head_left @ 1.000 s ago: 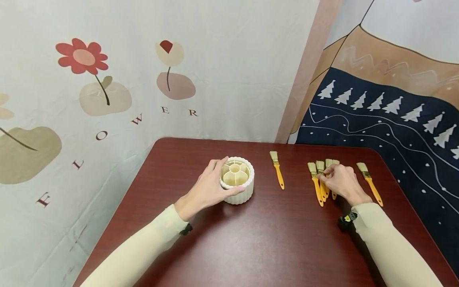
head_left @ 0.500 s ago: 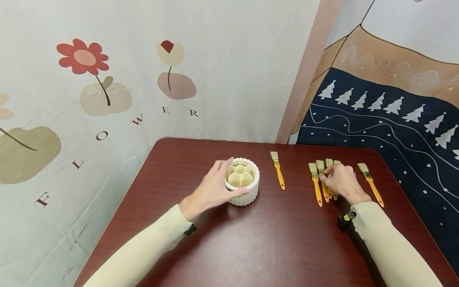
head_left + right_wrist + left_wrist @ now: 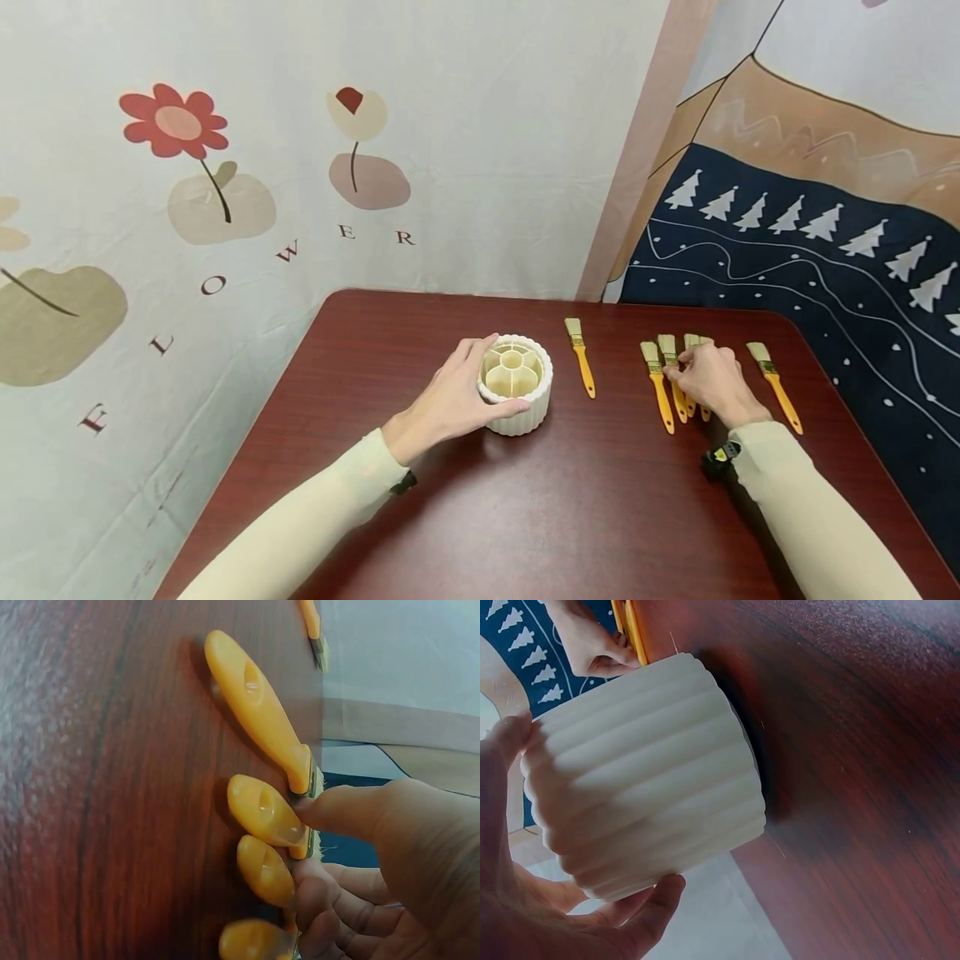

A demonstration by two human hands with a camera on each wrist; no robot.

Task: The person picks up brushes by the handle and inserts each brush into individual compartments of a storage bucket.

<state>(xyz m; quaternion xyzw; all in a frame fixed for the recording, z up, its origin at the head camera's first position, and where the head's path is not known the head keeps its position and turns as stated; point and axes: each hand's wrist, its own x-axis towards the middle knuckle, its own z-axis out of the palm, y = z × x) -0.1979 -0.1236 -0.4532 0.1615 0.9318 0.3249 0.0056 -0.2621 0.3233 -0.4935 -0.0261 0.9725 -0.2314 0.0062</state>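
Near the middle of the head view, the left hand (image 3: 456, 398) grips a white holder (image 3: 536, 408), thumb across its near rim; petal-shaped compartments show inside. At right of centre, the right hand (image 3: 716, 383) has its thumb and bent fingers among four yellow brushes (image 3: 657, 387) lying close together on the table (image 3: 585, 492); the thumb meets one, but I cannot tell whether any is gripped. A lone brush (image 3: 581, 360) lies between holder and group, another brush (image 3: 776, 390) near the table's right edge. Behind, a flower cloth (image 3: 487, 125) fills the upper left of the frame, a tree cloth (image 3: 787, 179) the upper right.
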